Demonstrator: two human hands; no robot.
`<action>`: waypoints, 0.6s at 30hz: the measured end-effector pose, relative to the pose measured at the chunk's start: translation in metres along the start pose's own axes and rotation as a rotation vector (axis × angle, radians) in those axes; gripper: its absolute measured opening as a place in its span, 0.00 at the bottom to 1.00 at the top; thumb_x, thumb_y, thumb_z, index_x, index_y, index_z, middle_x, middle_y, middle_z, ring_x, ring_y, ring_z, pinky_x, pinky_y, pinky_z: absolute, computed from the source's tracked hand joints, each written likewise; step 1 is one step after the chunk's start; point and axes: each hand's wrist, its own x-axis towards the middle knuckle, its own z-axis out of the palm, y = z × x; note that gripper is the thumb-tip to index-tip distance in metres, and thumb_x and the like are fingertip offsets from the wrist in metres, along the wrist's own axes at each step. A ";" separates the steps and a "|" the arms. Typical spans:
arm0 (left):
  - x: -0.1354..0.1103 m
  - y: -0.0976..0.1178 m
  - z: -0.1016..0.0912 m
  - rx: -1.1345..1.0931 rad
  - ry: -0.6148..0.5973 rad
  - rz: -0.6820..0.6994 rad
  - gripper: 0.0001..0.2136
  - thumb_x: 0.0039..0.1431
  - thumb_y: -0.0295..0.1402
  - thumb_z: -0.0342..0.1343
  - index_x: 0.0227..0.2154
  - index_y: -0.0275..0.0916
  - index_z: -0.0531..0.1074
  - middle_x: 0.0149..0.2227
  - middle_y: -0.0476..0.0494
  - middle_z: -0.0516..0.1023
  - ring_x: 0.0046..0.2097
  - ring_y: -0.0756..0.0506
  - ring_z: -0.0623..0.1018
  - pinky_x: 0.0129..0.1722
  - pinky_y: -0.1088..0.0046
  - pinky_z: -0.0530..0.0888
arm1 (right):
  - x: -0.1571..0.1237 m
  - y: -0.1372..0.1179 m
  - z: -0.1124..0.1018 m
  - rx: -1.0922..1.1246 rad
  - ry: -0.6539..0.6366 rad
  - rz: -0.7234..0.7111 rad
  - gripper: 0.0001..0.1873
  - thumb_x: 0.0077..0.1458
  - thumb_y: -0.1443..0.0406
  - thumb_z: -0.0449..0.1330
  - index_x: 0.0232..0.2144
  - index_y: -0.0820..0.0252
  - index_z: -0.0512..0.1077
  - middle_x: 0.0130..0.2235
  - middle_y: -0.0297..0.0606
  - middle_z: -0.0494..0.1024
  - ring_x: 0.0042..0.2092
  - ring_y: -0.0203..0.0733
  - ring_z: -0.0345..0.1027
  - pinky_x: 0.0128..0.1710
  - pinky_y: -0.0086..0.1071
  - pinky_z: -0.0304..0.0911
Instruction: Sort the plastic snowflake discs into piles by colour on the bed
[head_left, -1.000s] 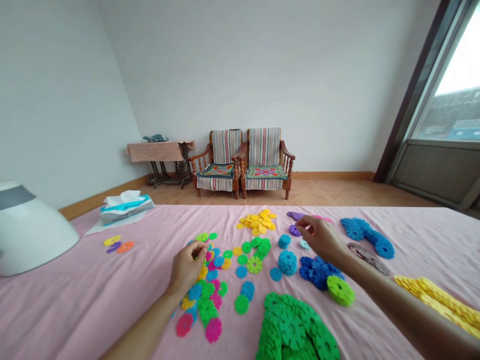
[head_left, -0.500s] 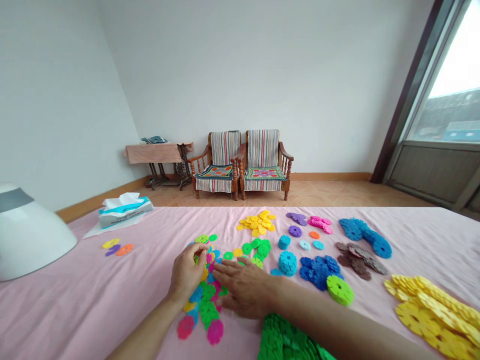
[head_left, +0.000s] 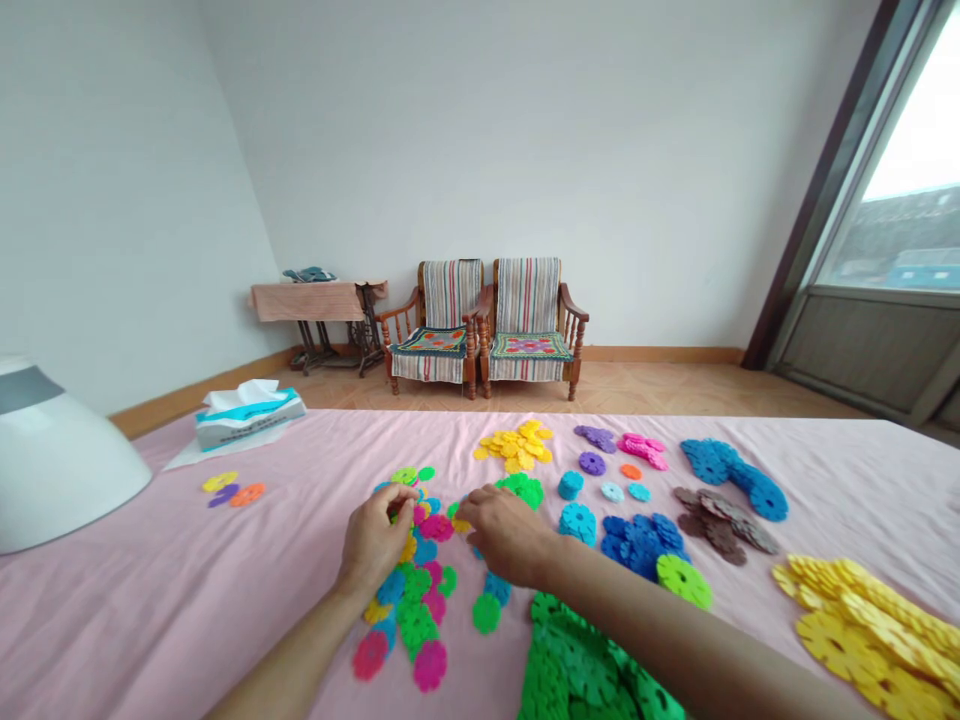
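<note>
On the pink cloth (head_left: pixel 150 600), a long heap of mixed flower discs (head_left: pixel 415 592) is spread from far to near, between the two hands. The heap is nearly touched by the left hand (head_left: pixel 377 532), which is nearer to it than the right hand (head_left: pixel 504 532). A yellow disc (head_left: pixel 462 524) is seen right by the right fingertips. The right fingers are bent down, and the left thumb and first finger are curled close. Whether any disc is pinched cannot be told.

Scattered discs (head_left: pixel 415 622) on the cloth (head_left: pixel 277 550), left of piled discs (head_left: pixel 643 543), tissue pack (head_left: pixel 247 422) farther left, armchairs (head_left: pixel 527 300) behind.
</note>
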 end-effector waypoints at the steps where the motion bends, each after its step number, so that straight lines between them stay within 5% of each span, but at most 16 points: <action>1: 0.000 0.000 0.000 0.002 0.001 0.000 0.11 0.52 0.37 0.49 0.32 0.40 0.74 0.34 0.45 0.81 0.38 0.43 0.80 0.43 0.67 0.74 | 0.005 -0.003 0.001 -0.010 0.005 -0.031 0.10 0.56 0.69 0.54 0.39 0.61 0.72 0.42 0.44 0.77 0.47 0.46 0.67 0.43 0.36 0.59; 7: 0.001 -0.001 -0.002 -0.008 0.000 0.003 0.11 0.52 0.36 0.48 0.31 0.41 0.74 0.34 0.46 0.81 0.38 0.43 0.80 0.41 0.68 0.74 | 0.027 -0.012 0.005 -0.070 0.012 -0.164 0.10 0.52 0.69 0.56 0.39 0.60 0.71 0.41 0.42 0.77 0.46 0.47 0.66 0.44 0.38 0.56; 18: 0.001 0.000 -0.002 -0.017 0.003 0.001 0.11 0.51 0.36 0.49 0.31 0.40 0.75 0.33 0.45 0.81 0.37 0.43 0.80 0.40 0.68 0.74 | 0.037 -0.012 0.010 -0.080 0.026 -0.123 0.09 0.56 0.63 0.56 0.36 0.63 0.72 0.38 0.44 0.75 0.42 0.46 0.69 0.42 0.39 0.56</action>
